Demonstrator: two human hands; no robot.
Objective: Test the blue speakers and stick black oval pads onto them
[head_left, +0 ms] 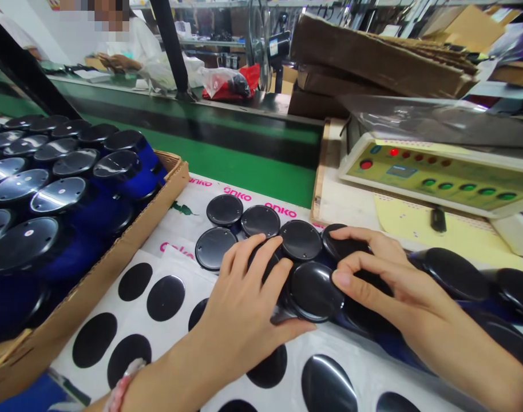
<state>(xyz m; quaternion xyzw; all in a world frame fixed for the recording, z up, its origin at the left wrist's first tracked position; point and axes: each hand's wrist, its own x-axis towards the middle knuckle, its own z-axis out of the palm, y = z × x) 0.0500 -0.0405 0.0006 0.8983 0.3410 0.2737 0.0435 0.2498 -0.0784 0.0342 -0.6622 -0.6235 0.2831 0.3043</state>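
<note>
The work looked only partly done. The person's left hand [240,297] and right hand [385,274] were over a bunch of blue tubs with round black ends, which stood between a cardboard box [72,309] and a machine with lights [442,177]. One shiny tub end [315,290] sat between the hands and looked smooth, so it seemed finished. A dull tub end [216,248] behind showed tiny holes, and so did some others near it (they looked bare).

The left fingers were spread and bent over the tops, with the thumb by the shiny end. The right thumb touched the shiny rim, and its other fingers reached a dark tub end [345,247] just behind. How hard either hand gripped could not be told.

Lots of black round stickers [166,297] were left on the white sheet [167,335]. The box held rows of blue tubs [58,194], black ends up, many with a little pale dot.
</note>
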